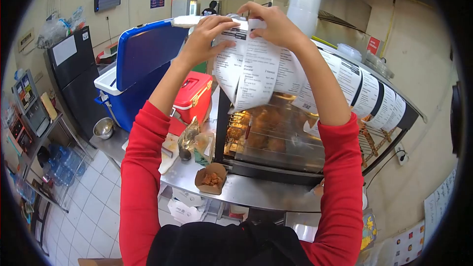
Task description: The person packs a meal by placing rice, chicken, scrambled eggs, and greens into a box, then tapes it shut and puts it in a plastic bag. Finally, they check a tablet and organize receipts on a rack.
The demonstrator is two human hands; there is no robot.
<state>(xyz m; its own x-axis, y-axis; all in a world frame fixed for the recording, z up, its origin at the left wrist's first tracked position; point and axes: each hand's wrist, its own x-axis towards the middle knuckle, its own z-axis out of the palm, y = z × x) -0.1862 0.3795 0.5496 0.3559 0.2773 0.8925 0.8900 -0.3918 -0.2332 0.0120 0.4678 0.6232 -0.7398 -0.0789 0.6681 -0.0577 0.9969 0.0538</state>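
Observation:
Both my arms, in red sleeves, reach up to the top front of a glass-fronted food warmer [276,155]. With my left hand [209,39] I grip the upper part of a printed order receipt [229,74], thumb in front of the paper. My right hand [273,24] pinches the top of a neighbouring receipt [258,71], thumb on its face. The two slips overlap and hang down over the glass. More receipts [335,76] hang in a row to the right along the warmer's top edge. Browned pieces of food show dimly behind the glass.
A cardboard box [200,183] of fried pieces sits on the steel counter [256,192]. A red cooler [189,101] and an open blue cooler [116,101] stand left. Stacked plastic tubs [305,5] rise behind my right hand. A person [212,7] is far back.

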